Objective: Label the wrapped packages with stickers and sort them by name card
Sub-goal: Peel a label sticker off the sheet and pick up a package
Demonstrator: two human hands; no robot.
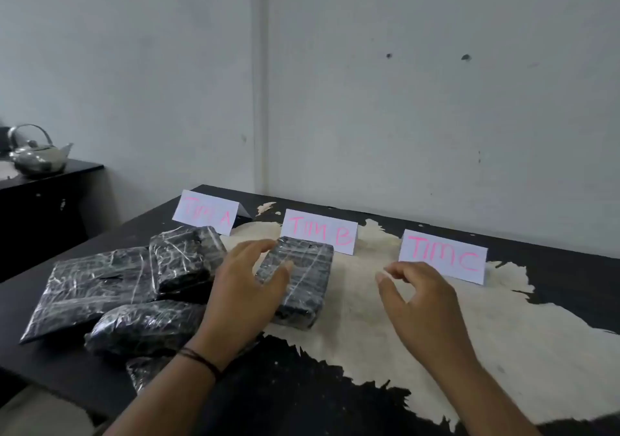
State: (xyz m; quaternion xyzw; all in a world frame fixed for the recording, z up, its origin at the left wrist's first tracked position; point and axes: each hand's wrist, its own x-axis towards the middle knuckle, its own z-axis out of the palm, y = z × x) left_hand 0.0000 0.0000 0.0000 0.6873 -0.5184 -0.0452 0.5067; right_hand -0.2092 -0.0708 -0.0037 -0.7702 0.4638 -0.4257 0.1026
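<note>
While the wrapped package (297, 279) is lying just before the TIM B card (320, 236), long axis running toward the person, the left hand (248, 288) is resting on its left edge, fingers straight. Further right, the right hand (419, 298) is hovering, loosely curled, holding nothing.

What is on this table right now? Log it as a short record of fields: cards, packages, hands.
cards: TIM A card, TIM B card, TIM C card, standing in a row
sorted package: one wrapped package lies in front of TIM B
unsorted pile: wrapped packages heaped at left
left hand: fingers spread, over the package by TIM B
right hand: loosely curled, holds nothing
stickers: none visible
</note>
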